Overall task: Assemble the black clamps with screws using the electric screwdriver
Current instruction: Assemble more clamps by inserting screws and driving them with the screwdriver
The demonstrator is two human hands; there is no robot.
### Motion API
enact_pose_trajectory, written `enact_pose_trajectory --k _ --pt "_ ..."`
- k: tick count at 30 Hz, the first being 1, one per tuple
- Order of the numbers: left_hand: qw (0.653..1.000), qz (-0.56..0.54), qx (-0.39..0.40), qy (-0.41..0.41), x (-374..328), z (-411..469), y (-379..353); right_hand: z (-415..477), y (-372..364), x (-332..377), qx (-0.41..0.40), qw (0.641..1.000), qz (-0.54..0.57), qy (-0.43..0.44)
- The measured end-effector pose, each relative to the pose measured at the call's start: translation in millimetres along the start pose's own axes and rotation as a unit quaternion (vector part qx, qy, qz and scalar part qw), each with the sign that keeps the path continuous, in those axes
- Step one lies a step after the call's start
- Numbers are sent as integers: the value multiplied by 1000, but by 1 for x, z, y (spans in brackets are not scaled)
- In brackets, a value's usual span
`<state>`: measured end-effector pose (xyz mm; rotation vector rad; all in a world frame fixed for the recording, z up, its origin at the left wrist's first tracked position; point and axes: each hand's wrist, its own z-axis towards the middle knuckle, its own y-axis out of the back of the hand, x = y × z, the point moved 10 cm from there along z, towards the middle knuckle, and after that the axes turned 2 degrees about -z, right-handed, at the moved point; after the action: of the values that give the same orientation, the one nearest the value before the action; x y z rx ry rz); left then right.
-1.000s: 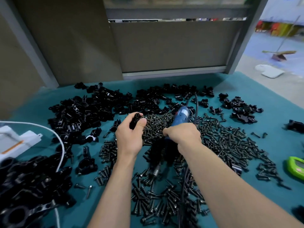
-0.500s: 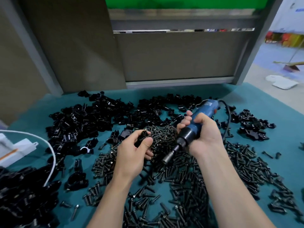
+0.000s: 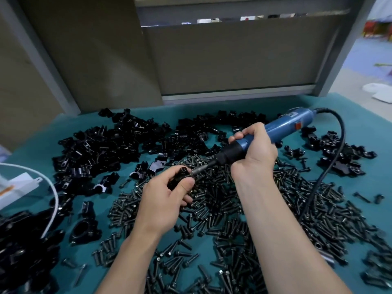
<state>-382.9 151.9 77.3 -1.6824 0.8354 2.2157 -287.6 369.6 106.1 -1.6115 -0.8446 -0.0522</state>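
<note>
My left hand [image 3: 164, 196] grips a small black clamp [image 3: 180, 177] above the screw pile, thumb pressed on its side. My right hand [image 3: 255, 150] is wrapped round the blue electric screwdriver [image 3: 282, 127], which slants down to the left. Its metal bit [image 3: 201, 169] meets the top of the held clamp. Loose black screws [image 3: 265, 213] cover the teal table [image 3: 360, 115] under both arms. A large heap of black clamps [image 3: 101, 149] lies at the back left.
The screwdriver's black cord [image 3: 331, 164] loops over the right side of the table. More clamps [image 3: 337, 151] lie at the right and at the near left [image 3: 23, 249]. A white box [image 3: 19, 185] with a white cable sits at the left edge. A grey partition stands behind.
My right hand lifted the screwdriver off the pile, swung it to the right and brought its bit to the clamp. My left hand turned the clamp toward the bit.
</note>
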Motion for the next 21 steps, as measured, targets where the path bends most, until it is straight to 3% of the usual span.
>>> enact_pose_trajectory --k 6,15,21 --pt "1000 7 -3 5 3 3 -1 -2 -6 2 33 998 -33 35" --pt "1000 -2 -3 -8 -1 2 -4 0 -7 3 27 998 48 4" --pt "1000 -3 -6 -2 1 1 -2 -2 -11 3 36 999 40 7"
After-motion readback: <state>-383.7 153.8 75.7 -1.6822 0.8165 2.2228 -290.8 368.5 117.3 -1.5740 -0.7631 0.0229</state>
